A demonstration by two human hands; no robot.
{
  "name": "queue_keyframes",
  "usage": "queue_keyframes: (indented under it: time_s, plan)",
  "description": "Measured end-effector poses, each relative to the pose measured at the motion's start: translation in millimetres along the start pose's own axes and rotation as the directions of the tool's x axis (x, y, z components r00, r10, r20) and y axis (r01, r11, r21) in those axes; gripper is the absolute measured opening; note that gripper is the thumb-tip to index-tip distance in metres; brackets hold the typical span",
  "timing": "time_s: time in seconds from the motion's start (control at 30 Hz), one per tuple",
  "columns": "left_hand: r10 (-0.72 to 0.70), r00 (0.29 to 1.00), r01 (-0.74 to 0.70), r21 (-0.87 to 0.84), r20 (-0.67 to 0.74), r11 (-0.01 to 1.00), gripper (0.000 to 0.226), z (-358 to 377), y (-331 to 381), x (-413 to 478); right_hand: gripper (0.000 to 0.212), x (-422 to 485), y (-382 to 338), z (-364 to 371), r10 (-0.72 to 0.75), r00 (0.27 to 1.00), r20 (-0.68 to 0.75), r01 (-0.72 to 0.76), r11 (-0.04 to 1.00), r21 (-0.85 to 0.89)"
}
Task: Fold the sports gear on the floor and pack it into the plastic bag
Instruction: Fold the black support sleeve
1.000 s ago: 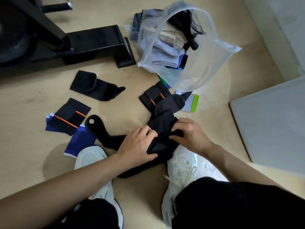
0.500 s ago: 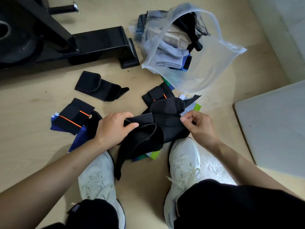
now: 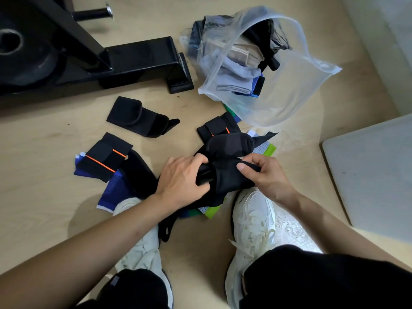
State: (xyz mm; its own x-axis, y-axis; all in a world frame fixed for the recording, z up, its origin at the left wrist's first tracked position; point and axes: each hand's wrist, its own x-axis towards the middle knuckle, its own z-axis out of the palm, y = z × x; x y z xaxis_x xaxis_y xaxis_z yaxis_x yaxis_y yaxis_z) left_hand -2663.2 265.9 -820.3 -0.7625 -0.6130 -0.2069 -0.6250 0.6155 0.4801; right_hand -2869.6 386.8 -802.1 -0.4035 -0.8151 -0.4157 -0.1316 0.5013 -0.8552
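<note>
A long black padded brace (image 3: 227, 172) is bunched up on the floor between my feet. My left hand (image 3: 180, 181) grips its left side and my right hand (image 3: 265, 175) pinches its right edge. One strap end trails down past my left shoe. The clear plastic bag (image 3: 289, 90) lies open at the upper right, holding folded grey, beige and black gear. A folded black wrap (image 3: 138, 117) lies at centre left. A black wrap with orange stripes (image 3: 104, 157) rests on blue sleeves (image 3: 111, 190). Another orange-striped wrap (image 3: 217, 128) sits just behind the brace.
A black exercise machine frame (image 3: 138, 56) with a weight plate fills the upper left. A grey board (image 3: 374, 175) lies at the right. Green and blue fabric (image 3: 265, 150) pokes out under the brace. My white shoes (image 3: 254, 215) flank the work area on the wooden floor.
Both hands lifted the brace off the floor, folded it over, and now press it together closer between them. The view has shifted slightly toward the bag.
</note>
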Motion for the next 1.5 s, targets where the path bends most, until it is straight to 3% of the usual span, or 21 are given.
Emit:
queue_keyframes:
  time_s: [0.1,0.23,0.33,0.43,0.5,0.63,0.73,0.83,0.9,0.97,1.07,1.13,1.2,1.3,1.37,1.43,1.5]
  plan:
    - [-0.035,0.999,0.037,-0.200,0.014,0.979,0.025,-8,-15,5,0.013,3,1,-10,0.022,0.992,-0.121,-0.021,1.000,0.009]
    - [-0.057,0.993,0.081,-0.251,0.103,0.965,0.038,-27,-32,8,0.020,14,21,-26,0.071,0.955,-0.288,-0.089,0.995,-0.051]
    - [-0.182,0.981,0.195,-0.280,0.073,0.940,0.045,-37,-58,7,0.025,22,34,-52,0.165,0.870,-0.464,-0.178,0.984,0.017]
    - [-0.261,0.960,0.279,-0.274,0.101,0.920,0.060,-44,-70,7,0.025,13,33,-61,0.223,0.929,-0.296,-0.178,0.969,0.172]
    - [-0.217,0.973,0.229,-0.256,0.076,0.939,0.072,-46,-57,8,0.022,5,28,-53,0.215,0.966,-0.143,-0.166,0.941,0.294]
    - [-0.058,0.974,0.006,-0.227,-0.220,0.974,0.059,-42,-21,7,0.032,-8,9,-34,0.134,0.989,0.061,-0.146,0.879,0.454]
    - [-0.012,0.998,-0.013,-0.364,-0.066,0.931,0.066,-44,5,6,0.057,-17,-8,-24,0.029,0.982,0.188,-0.124,0.846,0.518]
    - [0.016,0.987,0.045,-0.365,0.162,0.930,0.085,-46,21,11,0.053,-24,-20,-18,-0.037,0.967,0.253,-0.108,0.837,0.537]
    - [0.036,0.966,0.086,-0.447,0.257,0.890,0.068,-48,25,13,0.050,-30,-26,-16,-0.057,0.960,0.273,-0.093,0.857,0.506]
    - [0.050,0.976,0.077,-0.549,0.213,0.832,0.048,-47,25,12,0.039,-34,-28,-15,-0.064,0.964,0.259,-0.051,0.908,0.416]
    - [0.081,0.980,0.049,-0.621,0.180,0.782,0.027,-48,20,5,0.022,-33,-24,-16,-0.032,0.999,0.039,0.024,0.980,0.196]
    - [0.062,0.980,0.077,-0.643,0.190,0.762,0.026,-50,12,0,0.035,-27,-16,-20,-0.061,0.995,-0.076,0.054,0.995,-0.089]
    - [0.013,0.982,0.117,-0.665,0.187,0.738,0.028,-53,3,-5,0.060,-19,-7,-22,-0.094,0.995,-0.030,0.079,0.941,-0.329]
    - [-0.034,0.983,0.151,-0.691,0.180,0.707,0.025,-56,-9,-12,0.086,-7,-4,-11,-0.058,0.998,-0.019,0.049,0.947,-0.319]
    - [-0.056,0.982,0.168,-0.696,0.181,0.698,0.023,-58,-10,-15,0.087,1,-9,6,-0.061,0.998,-0.029,0.051,0.963,-0.266]
    - [-0.080,0.981,0.184,-0.698,0.179,0.692,0.023,-59,-11,-18,0.068,12,-13,23,-0.101,0.995,0.003,0.099,0.968,-0.230]
    - [-0.085,0.984,0.169,-0.683,0.155,0.711,0.028,-60,-11,-19,0.030,25,-13,33,-0.195,0.980,0.038,0.198,0.949,-0.247]
